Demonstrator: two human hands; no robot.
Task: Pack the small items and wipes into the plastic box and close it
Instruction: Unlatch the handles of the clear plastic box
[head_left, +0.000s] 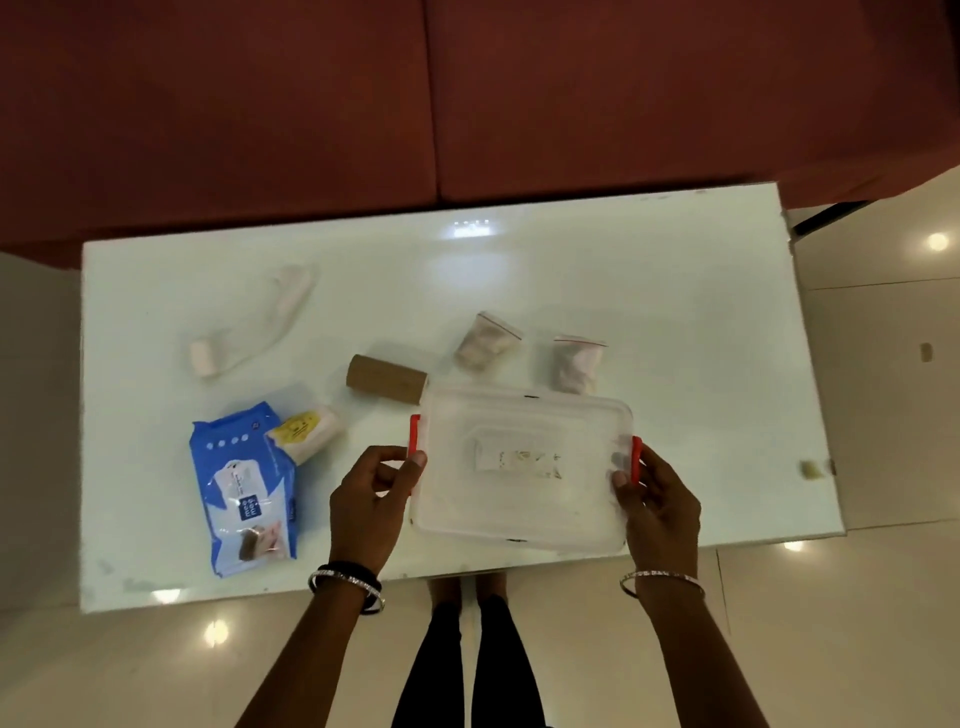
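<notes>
A clear plastic box (524, 467) with its lid on and red side clips stands at the near edge of the white table (675, 291). My left hand (371, 501) grips its left clip and my right hand (657, 506) grips its right clip. A blue wipes pack (244, 493) lies to the left, with a small yellow-labelled packet (306, 434) resting on its top corner. A brown cardboard roll (387, 378) lies just beyond the box. Two small zip bags (488, 340) (576, 364) lie behind the box. A white bandage roll (205, 357) with an unwound strip lies far left.
A dark red sofa (467, 104) runs along the table's far side. The glossy tiled floor (883, 415) surrounds the table, and my legs (478, 665) stand at the near edge below the box.
</notes>
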